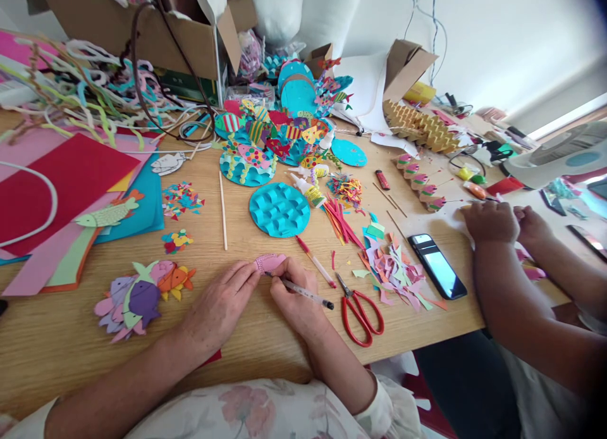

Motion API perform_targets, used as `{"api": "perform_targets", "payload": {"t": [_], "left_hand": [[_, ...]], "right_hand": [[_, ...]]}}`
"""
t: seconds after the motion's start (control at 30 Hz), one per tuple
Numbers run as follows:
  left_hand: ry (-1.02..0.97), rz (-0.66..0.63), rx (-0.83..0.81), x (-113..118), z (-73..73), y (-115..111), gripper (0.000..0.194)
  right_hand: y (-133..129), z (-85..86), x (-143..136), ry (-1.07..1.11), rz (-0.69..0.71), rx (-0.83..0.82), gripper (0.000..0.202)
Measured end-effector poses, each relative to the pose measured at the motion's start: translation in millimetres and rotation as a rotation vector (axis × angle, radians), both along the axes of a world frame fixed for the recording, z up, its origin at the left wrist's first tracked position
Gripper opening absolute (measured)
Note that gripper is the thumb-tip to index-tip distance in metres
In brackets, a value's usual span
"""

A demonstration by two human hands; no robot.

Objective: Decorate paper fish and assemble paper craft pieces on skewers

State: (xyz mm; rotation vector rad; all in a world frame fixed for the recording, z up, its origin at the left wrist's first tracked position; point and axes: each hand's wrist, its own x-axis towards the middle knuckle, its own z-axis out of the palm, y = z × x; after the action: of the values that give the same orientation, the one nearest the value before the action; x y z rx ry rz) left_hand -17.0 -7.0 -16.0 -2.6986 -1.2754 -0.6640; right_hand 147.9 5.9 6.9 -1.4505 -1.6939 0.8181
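The pink paper fish (269, 262) lies over the table (190, 357), just on the near side of the looped turquoise disc (279, 210). The fingers of the left hand (222, 300) lie together over one end, keeping it in place; the thumb is hidden from me. The right hand's (301, 303) fingers are closed round a clear pen (308, 295), its point at the fish's lower edge.

I'd guess it weighs next to nothing: thin and bendy, not slippery, quick to crease or smudge. Best hold it by the rim or press it flat, off the inked scales.

Right beside the disc, on its far right, lies a glue bottle (310, 192); how full, I can't tell. Well behind the disc sits a clear plastic bag (251, 53) with something pinkish inside. Beyond it to the left, a cardboard box (104, 21) has white and pink bits poking over its top.
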Motion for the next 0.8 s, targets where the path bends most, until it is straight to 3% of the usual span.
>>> {"api": "perform_targets", "payload": {"t": [0.8], "left_hand": [[-0.004,-0.020,-0.030,-0.6,-0.4,-1.1,0.037]], "right_hand": [[0.6,3.2,1.3,-0.003,-0.019,-0.026,0.008]]}}
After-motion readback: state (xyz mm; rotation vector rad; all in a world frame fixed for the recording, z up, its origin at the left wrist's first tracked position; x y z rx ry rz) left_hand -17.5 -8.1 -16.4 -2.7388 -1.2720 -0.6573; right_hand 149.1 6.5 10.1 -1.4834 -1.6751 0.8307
